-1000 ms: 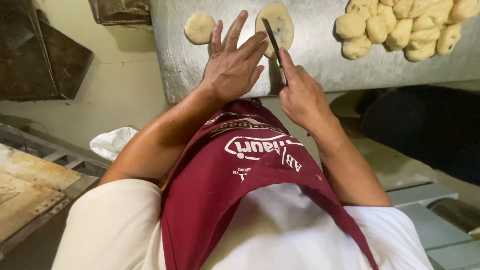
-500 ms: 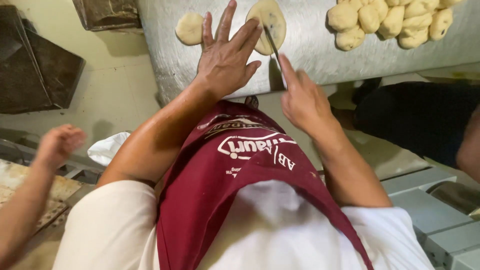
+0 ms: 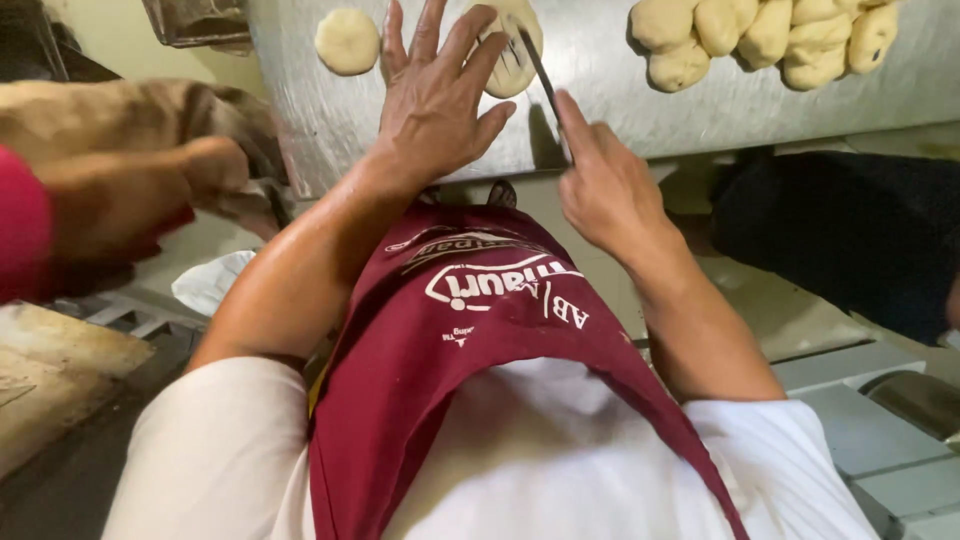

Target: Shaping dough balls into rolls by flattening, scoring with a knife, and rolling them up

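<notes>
The left hand lies flat and wide open near the top centre of the frame, fingers spread, palm down on the steel table; its fingertips touch or overlap the near edge of a flattened dough disc, and it grips nothing. The right hand, just right of it and lower, is closed around a thin knife, index finger stretched along the spine; the blade runs up and left so its tip lies on the disc, between the two hands. A second, smaller dough round sits on the table to the left of the left hand, apart from it. At the upper right of the frame a heap of dough balls lies bunched together on the same table, well apart from both hands. No bowl or tray holds any dough; all of it rests straight on the metal. Below the hands a maroon apron over a white shirt fills the lower middle of the frame and hides the table's front edge there. At the left edge another person's arm reaches in, blurred, with a red sleeve; what its hand holds cannot be told. A wooden board lies at lower left, and a dark shape sits under the table at right.
</notes>
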